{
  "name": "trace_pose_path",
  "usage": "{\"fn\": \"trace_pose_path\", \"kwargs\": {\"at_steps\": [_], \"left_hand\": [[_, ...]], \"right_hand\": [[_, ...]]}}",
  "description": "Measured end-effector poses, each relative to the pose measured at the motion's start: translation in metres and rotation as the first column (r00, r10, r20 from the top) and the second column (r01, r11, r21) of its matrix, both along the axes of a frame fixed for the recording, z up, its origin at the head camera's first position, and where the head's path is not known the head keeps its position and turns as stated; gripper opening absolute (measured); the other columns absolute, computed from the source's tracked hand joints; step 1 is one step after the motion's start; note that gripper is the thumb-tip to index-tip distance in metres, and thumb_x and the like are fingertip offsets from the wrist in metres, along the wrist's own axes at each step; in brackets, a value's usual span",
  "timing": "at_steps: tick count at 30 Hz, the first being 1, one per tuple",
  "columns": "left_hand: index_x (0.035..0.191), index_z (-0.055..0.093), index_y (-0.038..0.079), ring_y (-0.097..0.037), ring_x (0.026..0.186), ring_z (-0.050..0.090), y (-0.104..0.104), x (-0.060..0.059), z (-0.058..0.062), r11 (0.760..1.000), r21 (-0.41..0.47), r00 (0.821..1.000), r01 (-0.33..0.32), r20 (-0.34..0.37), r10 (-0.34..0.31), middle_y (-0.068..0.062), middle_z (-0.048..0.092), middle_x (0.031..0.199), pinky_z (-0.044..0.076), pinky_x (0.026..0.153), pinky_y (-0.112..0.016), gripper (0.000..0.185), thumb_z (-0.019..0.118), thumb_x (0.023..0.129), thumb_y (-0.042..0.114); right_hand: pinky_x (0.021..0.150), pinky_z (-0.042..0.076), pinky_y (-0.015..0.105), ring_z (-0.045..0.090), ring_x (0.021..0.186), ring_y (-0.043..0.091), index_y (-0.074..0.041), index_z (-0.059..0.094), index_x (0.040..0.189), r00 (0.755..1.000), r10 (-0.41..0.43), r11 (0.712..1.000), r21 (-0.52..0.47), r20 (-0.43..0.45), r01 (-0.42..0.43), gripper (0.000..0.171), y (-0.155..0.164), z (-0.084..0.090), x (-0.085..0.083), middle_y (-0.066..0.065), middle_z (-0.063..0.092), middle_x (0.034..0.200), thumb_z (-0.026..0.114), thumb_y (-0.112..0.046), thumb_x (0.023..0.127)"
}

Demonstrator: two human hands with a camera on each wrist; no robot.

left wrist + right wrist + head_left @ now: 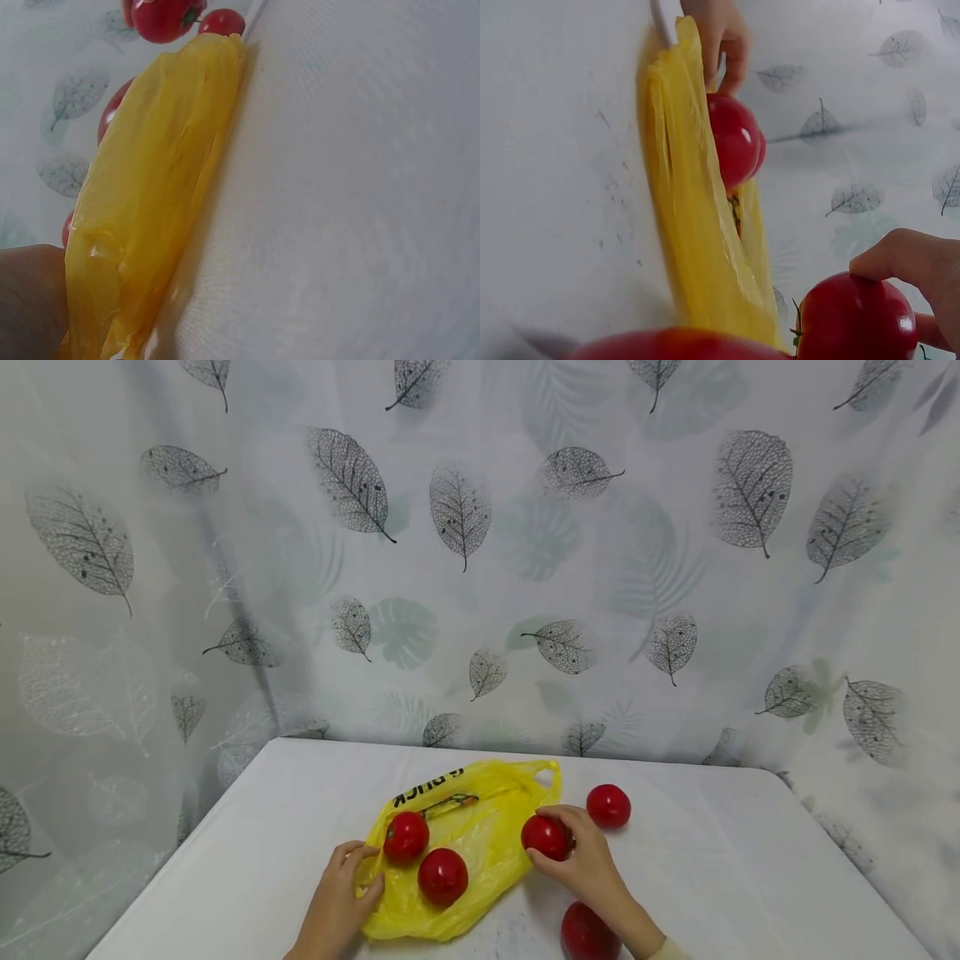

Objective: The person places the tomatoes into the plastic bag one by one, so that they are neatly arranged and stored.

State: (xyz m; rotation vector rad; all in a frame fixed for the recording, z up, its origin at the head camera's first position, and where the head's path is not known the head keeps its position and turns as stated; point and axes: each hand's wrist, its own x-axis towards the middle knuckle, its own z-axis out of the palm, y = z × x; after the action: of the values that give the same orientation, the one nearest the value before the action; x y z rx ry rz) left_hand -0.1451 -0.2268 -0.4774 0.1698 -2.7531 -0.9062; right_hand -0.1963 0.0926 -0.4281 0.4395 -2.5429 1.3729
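A yellow plastic bag (487, 827) with black lettering lies spread on the table. Its left edge is pinched by my left hand (337, 897), thumb on the inner side. Two red tomatoes sit in the bag, one farther left (406, 838) and one nearer (443, 877). My right hand (588, 860) grips another tomato (545, 837) over the bag's right edge, thumb and fingers on opposite sides. In the right wrist view that held tomato (856, 319) shows a green stem end.
On the white table (720, 860), one tomato (608, 806) lies just beyond my right hand. Another tomato (588, 933) is at the near edge, partly under my right forearm. A leaf-patterned curtain (480, 568) hangs behind and along the sides.
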Motion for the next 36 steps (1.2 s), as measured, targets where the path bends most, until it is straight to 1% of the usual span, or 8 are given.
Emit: {"fn": "trace_pose_path", "kwargs": {"at_steps": [3,6,12,16,22,25,30,36], "left_hand": [[0.114,0.066,0.004,-0.037,0.117,0.055,0.0,0.0,0.001,1.0,0.004,1.0,-0.003,-0.006,0.003,-0.016,0.052,0.126,0.046,0.1,-0.054,0.031,0.07,0.086,0.017],[0.115,0.066,0.004,-0.036,0.117,0.055,0.0,-0.001,0.0,1.0,0.006,1.0,-0.003,-0.004,0.003,-0.016,0.052,0.127,0.046,0.1,-0.054,0.031,0.069,0.087,0.017],[0.115,0.065,0.004,-0.037,0.117,0.054,0.0,-0.002,0.001,1.0,0.01,1.0,-0.003,0.024,0.003,-0.016,0.052,0.127,0.045,0.1,-0.056,0.032,0.07,0.087,0.018],[0.115,0.066,0.004,-0.036,0.117,0.054,0.0,-0.003,0.001,1.0,0.017,1.0,-0.002,0.027,0.002,-0.016,0.051,0.128,0.045,0.1,-0.055,0.032,0.07,0.087,0.018],[0.115,0.066,0.005,-0.035,0.117,0.055,-0.001,-0.004,0.0,1.0,0.012,1.0,-0.005,0.003,0.005,-0.015,0.052,0.127,0.046,0.1,-0.054,0.031,0.07,0.087,0.017],[0.115,0.066,0.006,-0.035,0.119,0.054,-0.001,-0.003,0.001,1.0,0.016,1.0,-0.016,0.026,0.016,-0.015,0.052,0.128,0.046,0.101,-0.053,0.031,0.069,0.087,0.019],[0.115,0.065,0.006,-0.037,0.119,0.053,-0.001,-0.001,0.003,1.0,0.019,0.998,-0.008,0.058,0.007,-0.016,0.051,0.128,0.045,0.101,-0.055,0.031,0.069,0.087,0.02],[0.115,0.066,0.006,-0.036,0.119,0.054,-0.002,-0.002,0.001,1.0,0.011,0.999,-0.006,0.032,0.005,-0.015,0.051,0.128,0.046,0.101,-0.054,0.032,0.07,0.087,0.019]], "right_hand": [[0.079,0.059,0.036,0.056,0.104,0.025,-0.014,0.066,0.116,1.0,0.016,1.0,-0.01,0.0,-0.016,0.048,-0.004,0.0,0.0,0.008,0.06,0.119,0.085,-0.016,0.072],[0.078,0.059,0.036,0.056,0.104,0.025,-0.015,0.065,0.115,0.999,0.037,0.999,-0.016,0.017,-0.037,0.047,-0.009,0.0,0.0,0.008,0.06,0.119,0.085,-0.017,0.073],[0.078,0.059,0.035,0.055,0.103,0.024,-0.016,0.064,0.116,0.997,0.059,0.998,-0.02,0.056,-0.058,0.046,-0.016,0.0,0.001,0.007,0.059,0.119,0.084,-0.019,0.074],[0.077,0.058,0.03,0.055,0.101,0.022,-0.015,0.065,0.115,0.997,0.069,0.997,-0.024,0.041,-0.068,0.046,-0.02,0.0,0.0,0.007,0.059,0.117,0.084,-0.019,0.074],[0.075,0.057,0.027,0.055,0.1,0.022,-0.016,0.065,0.114,0.994,0.108,0.993,-0.043,0.024,-0.107,0.045,-0.031,0.001,-0.002,0.007,0.06,0.116,0.084,-0.019,0.074],[0.075,0.057,0.026,0.054,0.101,0.023,-0.014,0.064,0.116,0.991,0.129,0.991,-0.05,0.031,-0.127,0.046,-0.036,0.0,-0.001,0.007,0.059,0.118,0.083,-0.02,0.075],[0.074,0.055,0.023,0.055,0.1,0.024,-0.013,0.063,0.116,0.987,0.155,0.987,-0.058,0.036,-0.152,0.046,-0.043,-0.004,0.001,0.01,0.059,0.118,0.083,-0.021,0.075],[0.077,0.058,0.028,0.054,0.104,0.024,-0.016,0.062,0.12,0.982,0.17,0.984,-0.068,0.077,-0.165,0.048,-0.051,-0.003,-0.001,0.008,0.058,0.121,0.082,-0.023,0.077]]}}
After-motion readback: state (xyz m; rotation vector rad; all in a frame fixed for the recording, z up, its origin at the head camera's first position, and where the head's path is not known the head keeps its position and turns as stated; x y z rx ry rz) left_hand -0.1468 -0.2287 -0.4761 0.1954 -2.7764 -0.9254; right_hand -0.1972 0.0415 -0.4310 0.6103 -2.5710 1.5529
